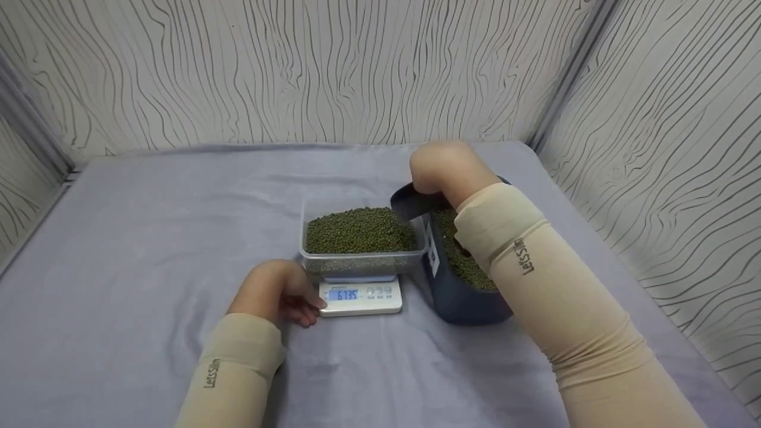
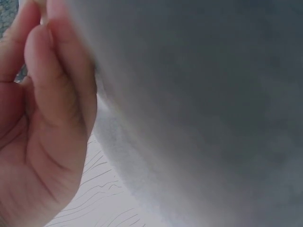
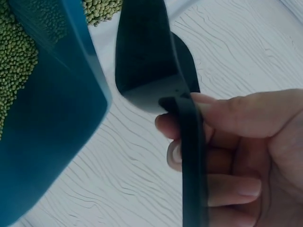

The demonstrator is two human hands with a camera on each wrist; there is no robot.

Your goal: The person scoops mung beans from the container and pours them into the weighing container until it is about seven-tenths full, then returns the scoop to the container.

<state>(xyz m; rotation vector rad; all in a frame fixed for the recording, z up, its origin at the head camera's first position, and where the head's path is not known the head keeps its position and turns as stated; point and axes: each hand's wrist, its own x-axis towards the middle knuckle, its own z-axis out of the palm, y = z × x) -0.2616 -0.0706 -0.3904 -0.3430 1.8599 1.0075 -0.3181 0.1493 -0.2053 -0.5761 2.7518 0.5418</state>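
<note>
My right hand [image 1: 443, 166] grips the handle of a black scoop [image 3: 147, 56], fingers wrapped round it. In the head view the scoop's mouth tilts down over the right rim of a clear plastic container [image 1: 362, 261] heaped with mung beans [image 1: 359, 232]. That container sits on a white kitchen scale [image 1: 359, 306], whose lit display shows the digits 6735. At the scale's front left corner, my left hand [image 1: 282, 291] pinches the edge between thumb and fingers. The left wrist view shows those fingers [image 2: 54, 80] bent close together, with a blurred grey surface filling most of the frame.
A dark blue bin [image 1: 469, 309] of mung beans stands right beside the clear container, partly under my right forearm. A white label [image 1: 433, 255] is on its left side. Wrinkled lavender cloth [image 1: 178, 238] covers the table. Patterned white panels [image 1: 297, 71] rise behind and at the sides.
</note>
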